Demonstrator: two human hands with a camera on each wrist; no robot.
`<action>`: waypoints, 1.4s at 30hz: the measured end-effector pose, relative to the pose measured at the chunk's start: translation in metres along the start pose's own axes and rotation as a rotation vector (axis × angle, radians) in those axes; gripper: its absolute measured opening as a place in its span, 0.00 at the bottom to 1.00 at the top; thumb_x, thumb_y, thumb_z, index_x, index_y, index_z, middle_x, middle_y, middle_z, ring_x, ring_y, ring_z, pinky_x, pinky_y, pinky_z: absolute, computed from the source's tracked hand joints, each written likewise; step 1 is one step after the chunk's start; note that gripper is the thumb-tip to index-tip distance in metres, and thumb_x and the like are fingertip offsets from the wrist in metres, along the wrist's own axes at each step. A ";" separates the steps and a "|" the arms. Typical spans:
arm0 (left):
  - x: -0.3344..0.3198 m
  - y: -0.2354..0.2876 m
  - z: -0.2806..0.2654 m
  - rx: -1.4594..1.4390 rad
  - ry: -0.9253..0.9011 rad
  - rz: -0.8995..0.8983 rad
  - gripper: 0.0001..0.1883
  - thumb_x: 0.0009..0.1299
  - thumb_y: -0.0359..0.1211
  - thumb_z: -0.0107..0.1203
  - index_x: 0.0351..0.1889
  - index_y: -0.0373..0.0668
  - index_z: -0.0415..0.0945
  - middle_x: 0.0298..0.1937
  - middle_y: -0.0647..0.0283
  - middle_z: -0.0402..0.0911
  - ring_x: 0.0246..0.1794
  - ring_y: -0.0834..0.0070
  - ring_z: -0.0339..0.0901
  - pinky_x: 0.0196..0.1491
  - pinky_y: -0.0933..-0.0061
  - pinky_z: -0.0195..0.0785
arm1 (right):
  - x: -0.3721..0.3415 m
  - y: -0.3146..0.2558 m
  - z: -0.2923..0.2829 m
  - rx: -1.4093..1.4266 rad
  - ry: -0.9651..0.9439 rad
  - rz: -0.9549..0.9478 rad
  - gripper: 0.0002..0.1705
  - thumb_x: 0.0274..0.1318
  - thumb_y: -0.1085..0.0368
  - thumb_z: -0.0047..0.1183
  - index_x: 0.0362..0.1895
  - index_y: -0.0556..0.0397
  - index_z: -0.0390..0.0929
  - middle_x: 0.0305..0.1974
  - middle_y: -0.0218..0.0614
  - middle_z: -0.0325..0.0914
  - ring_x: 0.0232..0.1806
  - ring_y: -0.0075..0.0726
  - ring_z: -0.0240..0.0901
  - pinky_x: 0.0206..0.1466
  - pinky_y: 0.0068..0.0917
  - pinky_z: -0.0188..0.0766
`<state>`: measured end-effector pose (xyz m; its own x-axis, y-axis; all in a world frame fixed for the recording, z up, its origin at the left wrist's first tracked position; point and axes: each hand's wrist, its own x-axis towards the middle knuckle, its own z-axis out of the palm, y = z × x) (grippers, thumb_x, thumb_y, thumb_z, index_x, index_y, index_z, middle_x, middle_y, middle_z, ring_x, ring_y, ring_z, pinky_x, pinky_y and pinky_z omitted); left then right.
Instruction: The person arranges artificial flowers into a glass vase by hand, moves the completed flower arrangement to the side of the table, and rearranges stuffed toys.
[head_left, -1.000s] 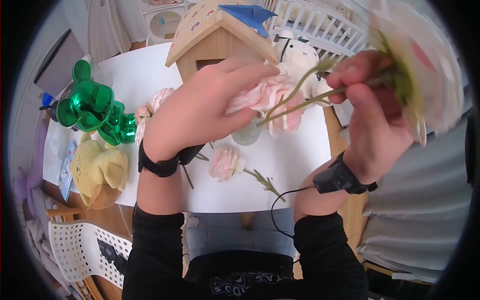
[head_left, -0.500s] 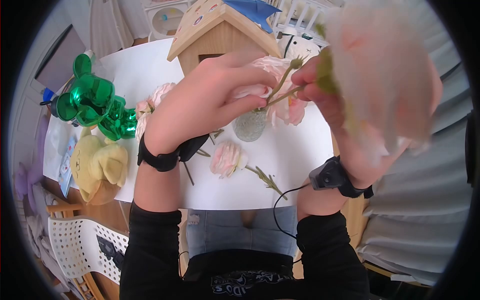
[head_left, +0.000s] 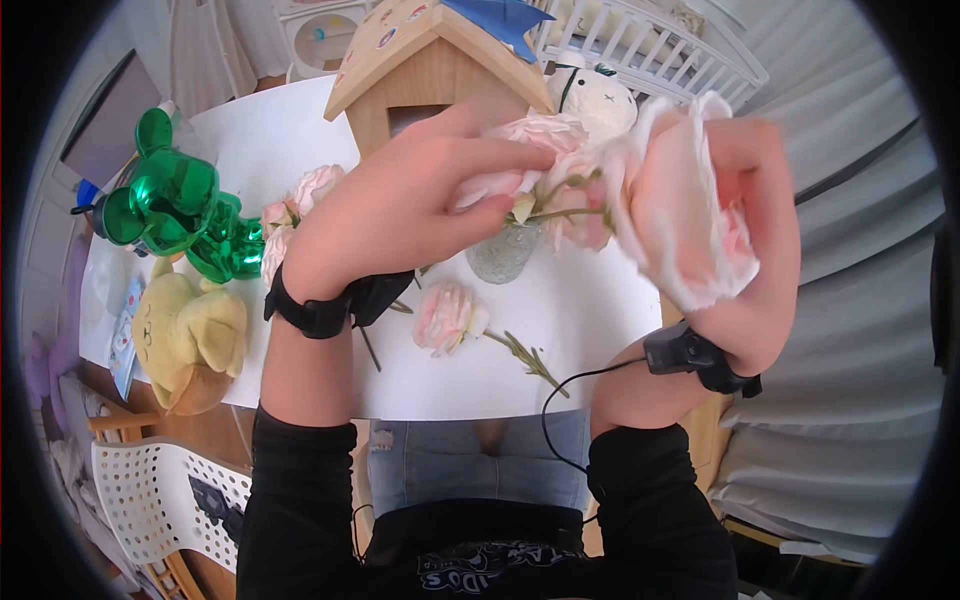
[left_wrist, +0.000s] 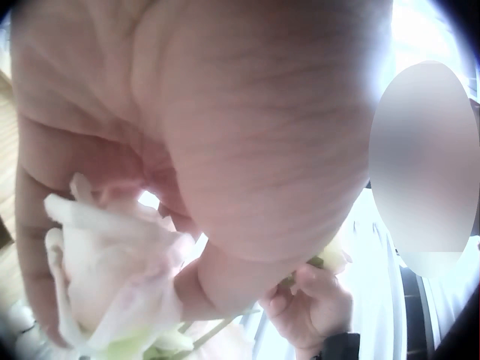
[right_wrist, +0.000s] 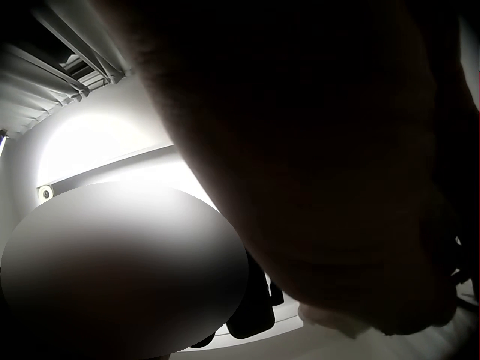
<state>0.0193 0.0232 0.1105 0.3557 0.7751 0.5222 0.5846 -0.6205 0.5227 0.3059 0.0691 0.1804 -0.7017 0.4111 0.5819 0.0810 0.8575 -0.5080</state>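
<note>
A textured glass vase [head_left: 495, 258] stands on the white table with pale pink roses [head_left: 570, 170] clustered over its mouth. My left hand [head_left: 415, 200] reaches over the vase, its fingers and thumb around a whitish-pink rose [left_wrist: 112, 270]. At the right, my right hand [head_left: 755, 165] holds up a large pale pink rose [head_left: 670, 210], whose bloom hides the fingers in the head view. The left wrist view shows the right hand's fingers [left_wrist: 307, 296] pinching just below the bloom. Stems of the raised rose point left, toward the vase mouth.
One cut rose [head_left: 445, 320] lies on the table in front of the vase, and more roses [head_left: 310, 190] lie left. A wooden house [head_left: 440, 80] and white plush toy [head_left: 595, 105] stand behind. At left are a shiny green figure [head_left: 180, 200] and yellow plush [head_left: 190, 330].
My right hand has brought its rose left and turned it, so the bloom now faces the head camera and the stems lie near the vase mouth. The left hand has stayed at the vase.
</note>
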 end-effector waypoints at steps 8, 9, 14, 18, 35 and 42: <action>-0.001 0.003 0.010 -0.015 0.078 -0.031 0.23 0.71 0.31 0.64 0.65 0.49 0.88 0.66 0.47 0.80 0.61 0.46 0.83 0.62 0.56 0.78 | 0.006 0.012 0.020 0.148 0.030 -0.088 0.28 0.58 0.74 0.67 0.61 0.60 0.71 0.54 0.42 0.84 0.53 0.32 0.83 0.62 0.33 0.79; 0.000 0.006 0.008 0.001 0.060 -0.055 0.23 0.71 0.32 0.64 0.65 0.50 0.88 0.65 0.47 0.79 0.60 0.46 0.83 0.62 0.55 0.78 | 0.006 0.009 0.017 0.191 -0.027 0.045 0.30 0.59 0.75 0.66 0.64 0.60 0.70 0.55 0.42 0.84 0.55 0.32 0.83 0.62 0.33 0.79; -0.001 0.010 0.007 0.086 0.018 -0.090 0.26 0.66 0.24 0.59 0.64 0.44 0.85 0.67 0.55 0.76 0.53 0.59 0.81 0.50 0.63 0.77 | 0.000 0.010 -0.001 0.018 -0.017 0.069 0.34 0.61 0.74 0.65 0.69 0.59 0.67 0.59 0.42 0.82 0.61 0.33 0.81 0.62 0.33 0.79; 0.001 0.007 0.007 0.003 -0.006 -0.098 0.27 0.64 0.22 0.56 0.63 0.46 0.85 0.63 0.55 0.76 0.50 0.61 0.81 0.46 0.66 0.75 | -0.004 0.001 0.001 0.096 0.126 0.169 0.34 0.62 0.73 0.65 0.71 0.61 0.68 0.59 0.43 0.82 0.62 0.34 0.82 0.60 0.32 0.82; 0.004 0.002 0.006 -0.150 0.026 -0.050 0.26 0.62 0.27 0.66 0.61 0.38 0.79 0.50 0.48 0.84 0.53 0.45 0.82 0.57 0.53 0.77 | 0.010 -0.002 0.017 -0.150 -0.091 0.165 0.23 0.57 0.70 0.72 0.56 0.55 0.80 0.51 0.33 0.80 0.50 0.31 0.79 0.52 0.29 0.77; 0.006 0.005 0.019 0.009 0.119 0.002 0.29 0.59 0.34 0.78 0.57 0.39 0.79 0.48 0.51 0.83 0.51 0.47 0.82 0.54 0.56 0.77 | 0.011 -0.001 0.017 -0.108 -0.128 0.276 0.10 0.73 0.65 0.62 0.49 0.58 0.78 0.47 0.31 0.79 0.45 0.24 0.76 0.48 0.25 0.76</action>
<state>0.0377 0.0267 0.1035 0.2681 0.7540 0.5996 0.5909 -0.6203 0.5158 0.2865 0.0670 0.1766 -0.7257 0.5962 0.3433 0.3504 0.7497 -0.5614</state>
